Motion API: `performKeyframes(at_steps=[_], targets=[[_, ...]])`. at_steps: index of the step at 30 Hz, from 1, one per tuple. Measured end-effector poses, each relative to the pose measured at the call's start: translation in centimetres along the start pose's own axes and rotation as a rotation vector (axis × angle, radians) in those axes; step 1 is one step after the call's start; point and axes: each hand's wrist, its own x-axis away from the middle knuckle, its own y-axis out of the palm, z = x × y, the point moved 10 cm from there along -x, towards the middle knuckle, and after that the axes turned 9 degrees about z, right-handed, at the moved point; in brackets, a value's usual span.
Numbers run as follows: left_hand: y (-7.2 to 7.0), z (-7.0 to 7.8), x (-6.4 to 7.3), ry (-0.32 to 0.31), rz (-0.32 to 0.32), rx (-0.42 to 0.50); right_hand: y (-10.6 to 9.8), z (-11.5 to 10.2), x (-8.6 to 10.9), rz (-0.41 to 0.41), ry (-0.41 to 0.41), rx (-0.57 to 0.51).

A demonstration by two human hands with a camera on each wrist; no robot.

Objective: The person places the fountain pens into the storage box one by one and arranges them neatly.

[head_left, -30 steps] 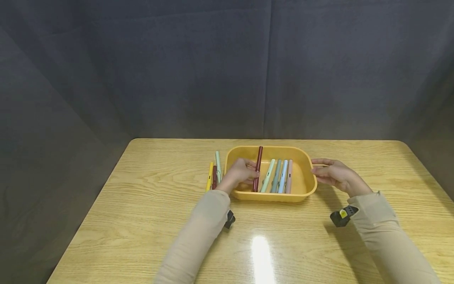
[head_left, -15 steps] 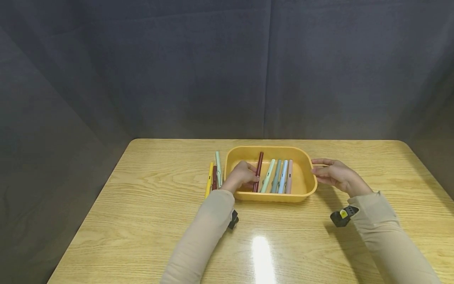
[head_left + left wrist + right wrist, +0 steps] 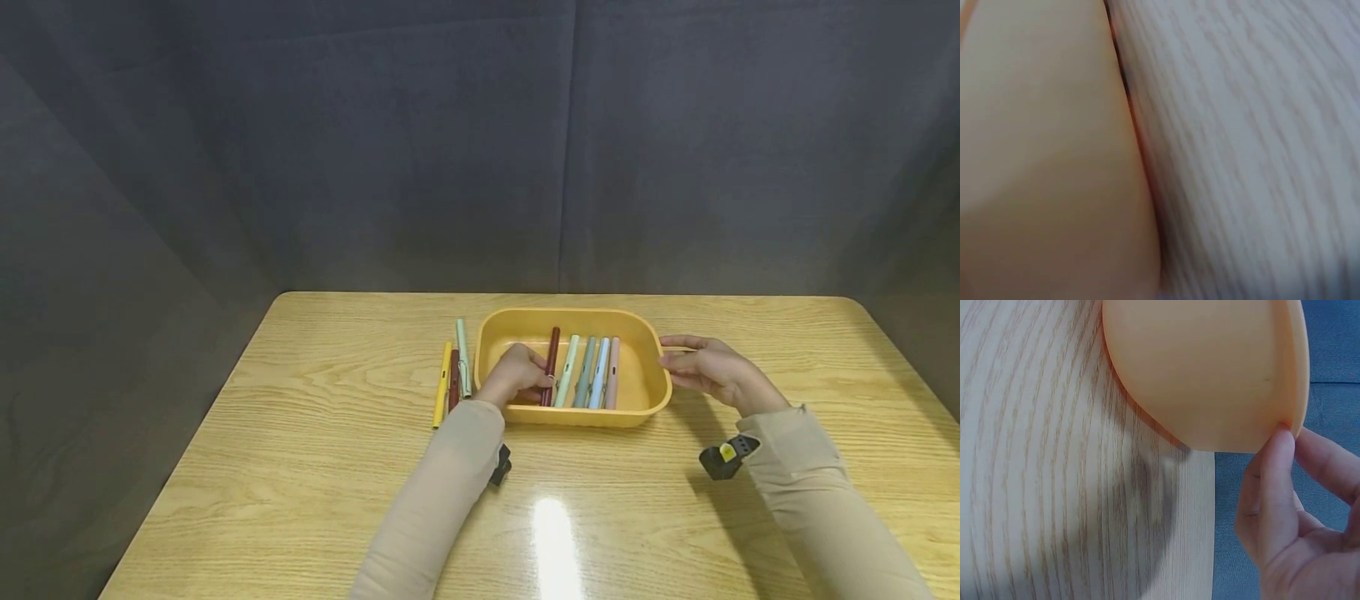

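Note:
My left hand (image 3: 517,372) reaches over the near left side of a yellow plastic tray (image 3: 637,414) and holds a dark red pen (image 3: 553,346) by its lower part inside it. To the right of that pen, a pale green pen (image 3: 567,367), a grey-green pen (image 3: 585,372), a light blue pen (image 3: 599,372) and a pink pen (image 3: 612,372) lie side by side. At the tray's right end my right hand (image 3: 705,368) pinches the rim between thumb and fingers; the right wrist view shows the tray wall (image 3: 1210,375) above the fingertips (image 3: 1282,440).
Left of the tray, a yellow pen (image 3: 442,387), another dark red pen (image 3: 453,379) and a mint green pen (image 3: 462,354) lie on the wooden table (image 3: 300,467). A dark curtain (image 3: 420,167) hangs behind the table. The left wrist view holds mostly tray wall (image 3: 1041,125).
The left hand has shifted slightly right and lowered the dark red pen into the tray, beside the pale green pen. The right hand stays at the rim.

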Motion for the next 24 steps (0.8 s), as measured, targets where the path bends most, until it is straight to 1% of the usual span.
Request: performKeyframes(at_steps=[6, 13, 20, 24], targets=[[0.44, 0.04, -0.05, 0.008, -0.003, 0.002, -0.02, -0.03, 0.05, -0.002, -0.003, -0.007], [0.48, -0.03, -0.04, 0.026, 0.016, -0.018, -0.02, 0.01, -0.05, -0.003, -0.004, -0.009], [0.44, 0.21, 0.23, 0.030, -0.006, 0.020, -0.03, 0.09, -0.11, -0.002, -0.004, 0.000], [0.30, 0.28, 0.33, 0.024, -0.010, 0.013, -0.06, 0.07, -0.12, -0.004, -0.005, -0.008]])
